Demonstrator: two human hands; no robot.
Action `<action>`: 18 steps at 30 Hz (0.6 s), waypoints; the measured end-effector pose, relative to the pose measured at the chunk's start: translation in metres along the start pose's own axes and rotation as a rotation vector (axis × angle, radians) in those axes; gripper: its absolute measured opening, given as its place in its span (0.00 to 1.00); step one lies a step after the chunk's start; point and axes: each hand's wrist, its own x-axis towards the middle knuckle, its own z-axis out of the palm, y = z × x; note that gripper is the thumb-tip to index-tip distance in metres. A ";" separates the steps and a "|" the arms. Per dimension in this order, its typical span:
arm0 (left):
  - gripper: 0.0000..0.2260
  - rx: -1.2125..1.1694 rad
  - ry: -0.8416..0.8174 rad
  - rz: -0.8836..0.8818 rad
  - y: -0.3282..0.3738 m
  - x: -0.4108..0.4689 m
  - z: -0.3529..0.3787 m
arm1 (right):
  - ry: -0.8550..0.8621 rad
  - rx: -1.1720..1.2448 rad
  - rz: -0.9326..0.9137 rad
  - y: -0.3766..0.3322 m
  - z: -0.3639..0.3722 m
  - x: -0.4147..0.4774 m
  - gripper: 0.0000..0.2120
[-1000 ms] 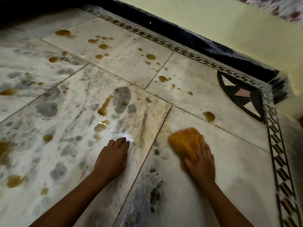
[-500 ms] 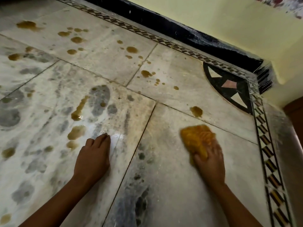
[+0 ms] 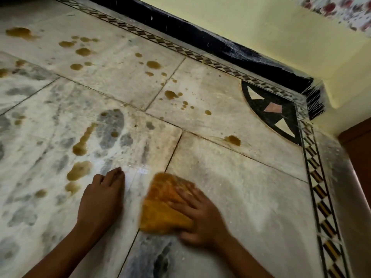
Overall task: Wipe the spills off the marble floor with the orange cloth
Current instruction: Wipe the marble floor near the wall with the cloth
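Many spills [image 3: 79, 170] remain; my right hand [image 3: 202, 219], fingers splayed, has swept the orange cloth [image 3: 160, 205] toward frame centre; left hand [image 3: 102, 197] braces flat, fingers together.

At six o'clock the right hand [image 3: 202, 219] presses flat on a crumpled orange cloth [image 3: 160, 207] lying over a joint in the pale veined marble floor [image 3: 251, 177]; the left hand [image 3: 102, 199] lies flat on the floor at seven o'clock. From nine to twelve o'clock brown liquid spills [image 3: 79, 170] dot the slabs, and a black quarter-round inlay [image 3: 285, 117] sits at two o'clock.
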 end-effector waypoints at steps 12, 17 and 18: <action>0.14 -0.025 0.046 -0.065 -0.026 -0.030 0.001 | 0.125 0.013 0.386 -0.008 -0.010 0.151 0.32; 0.22 -0.084 0.132 -0.161 -0.037 -0.043 0.000 | -0.032 0.029 -0.070 -0.060 0.023 0.071 0.34; 0.22 -0.080 0.146 -0.179 -0.040 -0.047 0.001 | -0.056 0.034 -0.199 -0.047 0.020 0.047 0.31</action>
